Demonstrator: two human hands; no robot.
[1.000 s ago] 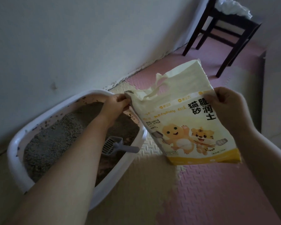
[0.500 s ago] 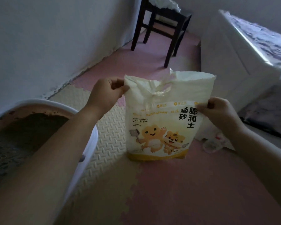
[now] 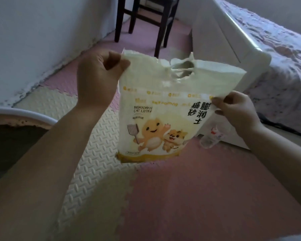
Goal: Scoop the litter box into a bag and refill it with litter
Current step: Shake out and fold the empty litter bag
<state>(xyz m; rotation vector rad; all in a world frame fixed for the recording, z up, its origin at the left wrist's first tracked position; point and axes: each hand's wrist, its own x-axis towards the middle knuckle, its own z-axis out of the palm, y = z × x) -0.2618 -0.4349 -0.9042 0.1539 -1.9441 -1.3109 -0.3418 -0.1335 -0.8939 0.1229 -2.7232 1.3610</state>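
Head view looks down on a cream litter bag [image 3: 163, 105] held up mid-frame, clear of the floor, with its printed side toward the camera. The print shows "BENTONITE CAT LITTER", 2 cartoon animals and a drawn scoop. The bag's top edge is torn ragged around the handle hole.

The left hand [image 3: 97, 77] pinches the bag's upper corner at 11 o'clock, with thumb and curled fingers closed on the edge. The right hand [image 3: 238, 112] grips the bag's side edge at 3 o'clock, its fingers curled onto it.

The litter box [image 3: 29, 117] sits at 9 o'clock of the frame. Only its white rim and a dark stretch of litter [image 3: 10, 146] show, partly behind the left forearm, and the bag is well apart from it.

Underneath lies a foam floor mat [image 3: 189, 197] of pink and cream tiles. A dark wooden chair [image 3: 164, 34] stands at 12 o'clock by the wall. A white bed [image 3: 215, 40] runs from 1 to 3 o'clock. A clear plastic cup [image 3: 209, 139] lies on the mat beside the bed, near the bag's lower right edge.
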